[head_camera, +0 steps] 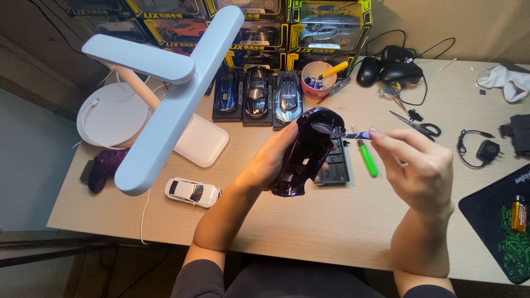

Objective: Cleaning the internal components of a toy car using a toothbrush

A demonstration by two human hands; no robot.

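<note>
Head view, looking down over a pale wooden surface. Left hand raised above the surface, fingers wrapped around the side of a glossy dark purple model car body, shell turned so its hollow underside faces up. Right hand just beside it, fingers pinched narrow on a small thin tool or part, tip touching the upper end of the shell; exact kind too small to tell. Directly under the shell, lying flat, a black chassis plate, and beside that a green lighter.

Likely handling, judged from looks: shell light, stiff, thin-walled, probably slippery from its shiny paint and easily scratched; best held by the broad side edges, as now, not by thin pillars or the open rim.

Further back: three model cars on black bases in a row, a pink cup of small tools, stacked yellow-and-black boxes, black computer mice, scissors. On the left: white T-shaped desk lamp, white model car, purple game controller. At the right edge: black mat with green pattern, second lighter on it, white cloth.
</note>
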